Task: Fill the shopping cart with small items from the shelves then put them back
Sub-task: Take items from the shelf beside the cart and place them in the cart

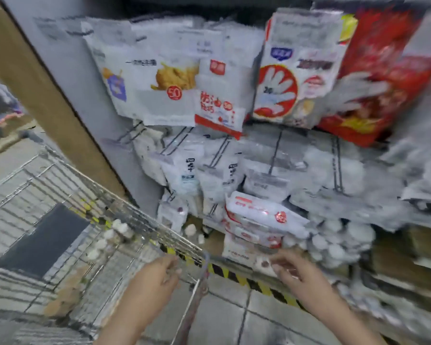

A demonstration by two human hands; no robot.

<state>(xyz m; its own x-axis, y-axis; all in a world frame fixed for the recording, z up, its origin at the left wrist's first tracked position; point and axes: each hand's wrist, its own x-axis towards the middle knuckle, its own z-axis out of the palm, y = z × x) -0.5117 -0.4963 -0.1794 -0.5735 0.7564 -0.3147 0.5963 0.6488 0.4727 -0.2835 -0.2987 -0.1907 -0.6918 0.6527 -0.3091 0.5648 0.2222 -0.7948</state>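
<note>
The silver wire shopping cart stands at lower left, its near rim running diagonally toward the shelves of white and red packets, its right edge close beside them; grey tiled floor lies open between. The left hand hovers at the cart's near corner, fingers loosely curled; what it holds, if anything, is blurred. The right hand reaches a small white packet on the bottom shelf, fingers curled at it; grip unclear. Motion blur smears everything.
</note>
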